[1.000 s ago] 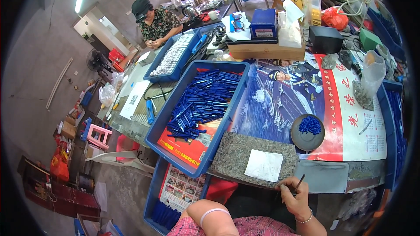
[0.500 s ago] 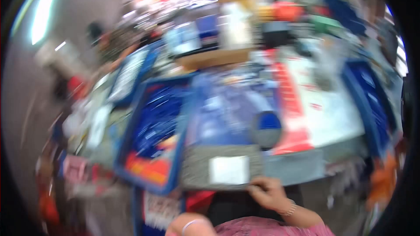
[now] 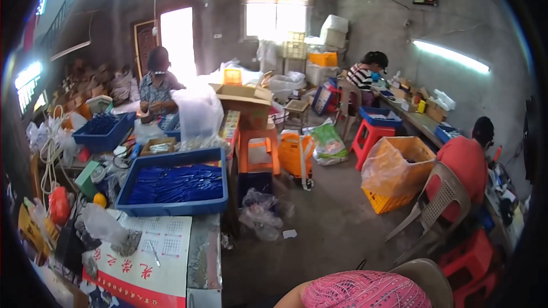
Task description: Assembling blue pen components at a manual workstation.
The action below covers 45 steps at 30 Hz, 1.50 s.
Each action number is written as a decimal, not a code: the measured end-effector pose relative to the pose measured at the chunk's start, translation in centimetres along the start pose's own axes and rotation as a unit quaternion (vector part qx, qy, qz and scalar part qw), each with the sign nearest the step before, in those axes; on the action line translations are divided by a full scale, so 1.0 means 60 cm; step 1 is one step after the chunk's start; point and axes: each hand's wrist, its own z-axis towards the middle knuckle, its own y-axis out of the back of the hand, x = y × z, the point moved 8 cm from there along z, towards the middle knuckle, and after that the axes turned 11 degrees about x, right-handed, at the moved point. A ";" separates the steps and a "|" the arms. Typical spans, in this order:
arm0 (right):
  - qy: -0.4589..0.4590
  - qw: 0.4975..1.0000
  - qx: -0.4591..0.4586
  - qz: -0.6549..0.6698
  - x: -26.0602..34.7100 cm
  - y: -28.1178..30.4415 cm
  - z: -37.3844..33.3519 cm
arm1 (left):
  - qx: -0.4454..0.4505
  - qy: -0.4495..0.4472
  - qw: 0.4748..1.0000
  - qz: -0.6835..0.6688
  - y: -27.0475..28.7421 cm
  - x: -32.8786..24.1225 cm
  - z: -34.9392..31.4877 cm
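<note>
Neither of my hands is in view. Only my pink patterned sleeve [image 3: 365,291] and a strip of bare arm [image 3: 294,295] show at the lower edge. Left of them is a worktable with a red-and-white calendar sheet [image 3: 162,254] lying on it. A small thin metal tool [image 3: 154,254] rests on the sheet, beside a clear bag of small grey pieces [image 3: 127,243]. Behind the sheet, a blue tray [image 3: 171,210] is filled with slim dark-blue pieces [image 3: 177,185], too small to name.
A second blue tray [image 3: 103,141] and an open cardboard box [image 3: 242,101] are farther back. Across the floor are an orange crate [image 3: 394,197], a beige chair [image 3: 436,205] and red stools [image 3: 471,259]. Three people sit working: one far left, two along the right-hand bench [image 3: 411,115].
The view has swung up and to the right, from the tabletop to the room. My right hand, earlier at the table's near edge, and my left arm's bangled part have left the picture.
</note>
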 end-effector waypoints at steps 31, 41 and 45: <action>-0.071 0.835 -0.516 -0.180 0.190 0.119 -0.281 | -0.070 0.186 0.962 0.185 0.048 0.008 -0.015; -0.143 0.980 0.100 -0.090 -0.042 -0.067 0.018 | -0.083 0.247 0.964 -0.049 0.024 0.037 -0.027; -0.138 0.968 0.207 -0.021 -0.056 -0.148 0.022 | -0.107 0.225 0.967 -0.051 0.016 -0.005 -0.043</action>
